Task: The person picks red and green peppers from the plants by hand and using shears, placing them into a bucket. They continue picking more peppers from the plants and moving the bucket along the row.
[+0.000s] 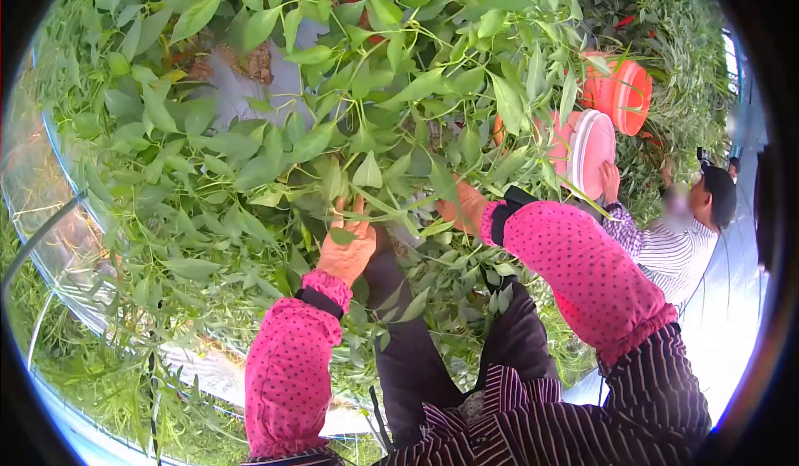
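Leafy green plants (250, 158) fill the middle of the head view. My left hand (345, 245) reaches up into the leaves, its fingers stretched out and partly covered by foliage. To its right, my right hand (464, 208) is among the leaves too, and its fingertips are hidden behind them. Whether it holds a stem or a fruit cannot be made out. Pink dotted sleeve covers are on both forearms. Bits of red show between the upper leaves.
At the upper right are a pink bucket (593, 154) and an orange-red bucket (630, 97), both tipped. A co-worker (678, 241) in a striped top has a hand at the pink one. Plastic sheeting (62, 241) and thin hoops run along the left.
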### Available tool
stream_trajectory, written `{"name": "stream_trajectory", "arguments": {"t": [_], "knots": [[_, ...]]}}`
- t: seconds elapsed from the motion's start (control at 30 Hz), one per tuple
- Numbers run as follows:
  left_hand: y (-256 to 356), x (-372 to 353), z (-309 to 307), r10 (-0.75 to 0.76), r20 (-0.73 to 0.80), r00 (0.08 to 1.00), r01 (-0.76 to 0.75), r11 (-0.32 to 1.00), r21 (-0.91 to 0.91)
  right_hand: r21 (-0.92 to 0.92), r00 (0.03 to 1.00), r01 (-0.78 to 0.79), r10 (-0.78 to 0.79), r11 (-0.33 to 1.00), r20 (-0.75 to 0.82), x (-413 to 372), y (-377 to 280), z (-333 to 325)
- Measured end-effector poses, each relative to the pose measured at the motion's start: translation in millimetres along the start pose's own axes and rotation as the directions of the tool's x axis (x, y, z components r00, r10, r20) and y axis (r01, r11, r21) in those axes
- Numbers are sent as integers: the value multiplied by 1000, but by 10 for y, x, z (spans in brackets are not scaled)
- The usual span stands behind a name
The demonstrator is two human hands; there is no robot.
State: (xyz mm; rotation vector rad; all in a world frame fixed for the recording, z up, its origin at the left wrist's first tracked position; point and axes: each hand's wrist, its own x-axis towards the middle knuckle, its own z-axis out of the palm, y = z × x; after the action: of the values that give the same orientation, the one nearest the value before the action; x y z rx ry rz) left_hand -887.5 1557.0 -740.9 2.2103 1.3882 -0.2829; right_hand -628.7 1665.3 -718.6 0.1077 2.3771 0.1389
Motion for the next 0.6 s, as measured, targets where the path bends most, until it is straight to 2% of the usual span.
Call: {"name": "stream_trajectory", "arguments": {"t": [0.07, 0.1, 0.13, 0.23, 0.27, 0.33, 0.37, 0.43, 0.47, 0.5, 0.57, 0.6], "knots": [[-42, -82, 307, 109, -37, 993, -98, 970, 220, 182, 999, -34, 30, 983, 26, -13, 23, -91], [-9, -111, -230, 55, 90, 994, -44, 992, -119, 239, 999, -43, 34, 970, 41, -16, 34, -144], [2, -93, -426, 63, 70, 996, -56, 993, -107, 289, 997, -54, 36, 956, 66, -47, 34, -200], [-184, -42, -420, -26, -161, 987, -57, 871, -487, 394, 990, -83, 30, 916, 139, -64, 49, -341], [-291, -17, -565, -30, -205, 978, -75, 872, -484, 417, 987, -97, 33, 904, 157, -94, 33, -370], [-582, 86, -907, -156, -391, 907, 16, 941, -337, 462, 980, -107, 14, 881, 200, -191, 62, -418], [-691, 161, -1064, -206, -486, 849, 81, 961, -266, 484, 975, -112, 3, 868, 221, -262, 74, -436], [-1126, 229, -1203, -318, -497, 807, 296, 947, -125, 525, 957, -182, 27, 831, 290, -471, 170, -553], [-1303, 175, -1167, -386, -321, 865, 384, 921, -74, 544, 940, -245, 59, 803, 337, -595, 241, -660], [-1460, 140, -1029, -455, -147, 878, 460, 888, 0, 556, 923, -307, 99, 772, 373, -662, 253, -660], [-1643, -164, -1101, -469, 122, 875, 475, 879, -26, 502, 862, -429, 173, 751, 477, -899, 427, -842], [-1631, -319, -1093, -460, 126, 879, 468, 882, -45, 488, 817, -500, 203, 716, 539, -991, 530, -932]]}}
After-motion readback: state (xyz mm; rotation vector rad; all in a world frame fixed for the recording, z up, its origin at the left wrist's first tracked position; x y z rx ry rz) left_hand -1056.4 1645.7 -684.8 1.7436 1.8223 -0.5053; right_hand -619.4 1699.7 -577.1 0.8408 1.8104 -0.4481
